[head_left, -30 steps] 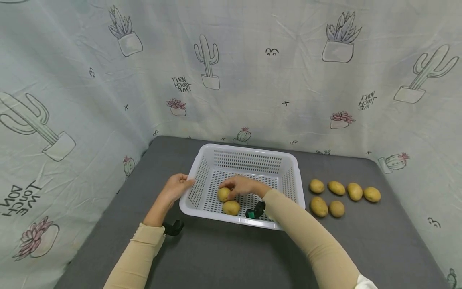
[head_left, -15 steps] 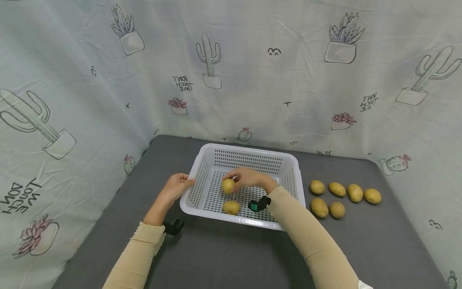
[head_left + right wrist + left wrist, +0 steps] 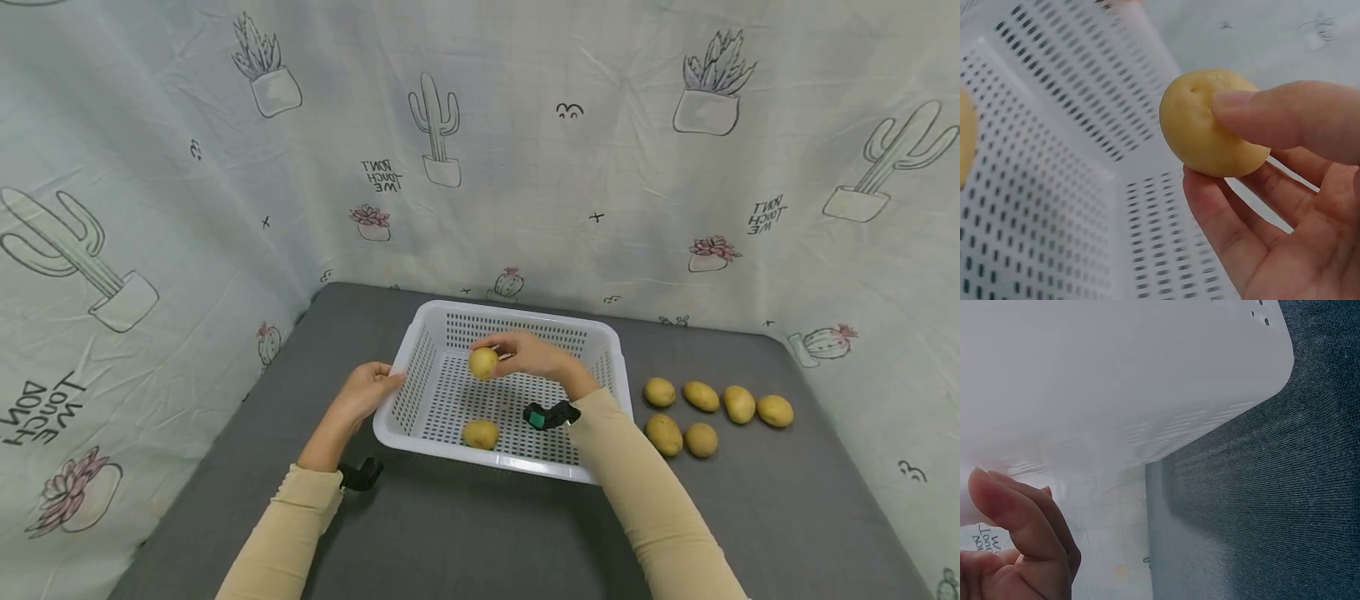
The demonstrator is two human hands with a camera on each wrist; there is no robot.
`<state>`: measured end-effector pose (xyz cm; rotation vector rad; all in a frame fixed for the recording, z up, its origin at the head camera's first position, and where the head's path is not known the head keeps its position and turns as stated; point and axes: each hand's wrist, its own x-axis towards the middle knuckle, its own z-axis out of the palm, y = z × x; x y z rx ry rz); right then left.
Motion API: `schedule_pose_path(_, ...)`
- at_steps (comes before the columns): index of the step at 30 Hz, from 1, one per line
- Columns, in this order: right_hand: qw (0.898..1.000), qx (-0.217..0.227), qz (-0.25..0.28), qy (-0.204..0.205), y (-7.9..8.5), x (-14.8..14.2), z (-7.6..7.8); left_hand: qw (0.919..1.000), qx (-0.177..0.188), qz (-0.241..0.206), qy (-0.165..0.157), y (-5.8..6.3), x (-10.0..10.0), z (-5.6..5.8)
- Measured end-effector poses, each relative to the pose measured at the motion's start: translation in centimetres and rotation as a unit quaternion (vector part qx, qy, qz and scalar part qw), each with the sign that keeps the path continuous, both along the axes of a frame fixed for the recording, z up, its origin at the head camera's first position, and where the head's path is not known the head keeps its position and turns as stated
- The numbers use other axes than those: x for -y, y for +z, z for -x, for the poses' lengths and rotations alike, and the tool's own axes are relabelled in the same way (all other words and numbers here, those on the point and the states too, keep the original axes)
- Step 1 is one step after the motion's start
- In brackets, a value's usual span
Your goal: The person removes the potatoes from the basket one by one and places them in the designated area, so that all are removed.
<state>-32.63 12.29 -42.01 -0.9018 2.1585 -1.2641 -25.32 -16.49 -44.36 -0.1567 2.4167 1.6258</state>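
Note:
A white perforated plastic basket (image 3: 517,471) stands on the dark grey table. My left hand (image 3: 365,388) grips its left rim; in the left wrist view the curled fingers (image 3: 1038,519) meet the pale outer wall. Above the basket floor, my right hand (image 3: 528,354) holds a potato (image 3: 483,362). The right wrist view shows that potato (image 3: 1210,125) pinched between thumb and fingers, raised off the mesh. Another potato (image 3: 481,433) lies on the basket floor near the front wall, and its edge (image 3: 965,137) shows at the left of the right wrist view.
Several potatoes lie on the table right of the basket, among them a front one (image 3: 663,435) close to its right side and a far right one (image 3: 775,411). A cactus-print curtain (image 3: 510,200) hangs behind and along both sides of the table (image 3: 450,533).
My right hand has lifted the potato from beside the other one, moving it up, back and slightly right. The left hand stays on the rim.

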Motion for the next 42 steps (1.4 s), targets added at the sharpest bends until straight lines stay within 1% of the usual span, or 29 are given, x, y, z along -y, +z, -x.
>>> schedule_pose_path(6, 0.999, -0.019, 0.039, -0.013, 1.5, -1.0, -0.9, 1.0000, 0.000, 0.001, -0.001, 0.0, -0.1, -0.1)
schedule_pose_path(12, 0.997, -0.019, 0.075, -0.027, 2.6, -2.2, -2.1, 1.0000, 0.002, 0.002, 0.000, 0.0, 0.1, -0.2)
schedule_pose_path(17, 0.995, -0.026, 0.088, -0.041, 3.0, -3.4, -3.0, 1.0000, 0.002, 0.007, 0.001, 0.1, 0.1, -0.2)
schedule_pose_path(23, 0.992, -0.022, 0.110, -0.057, 3.3, -5.6, -4.2, 1.0000, -0.003, 0.004, -0.002, 0.2, 0.0, -0.2)
schedule_pose_path(26, 0.989, -0.033, 0.118, -0.078, 3.3, -7.1, -4.8, 1.0000, -0.005, 0.003, -0.003, 0.1, 0.0, -0.2)
schedule_pose_path(29, 0.983, -0.056, 0.132, -0.110, 3.2, -8.6, -5.4, 1.0000, -0.005, 0.003, -0.002, 0.0, 0.1, -0.2)
schedule_pose_path(34, 0.967, -0.086, 0.171, -0.168, 3.0, -10.9, -6.5, 1.0000, -0.004, 0.006, -0.002, -0.1, 0.2, -0.2)
schedule_pose_path(38, 0.954, -0.094, 0.203, -0.198, 2.8, -13.1, -7.3, 0.9999, -0.007, 0.009, 0.000, -0.1, 0.2, -0.2)
schedule_pose_path(42, 0.945, -0.103, 0.205, -0.234, 2.5, -15.3, -8.3, 0.9998, -0.011, 0.015, -0.001, 0.1, 0.1, -0.2)
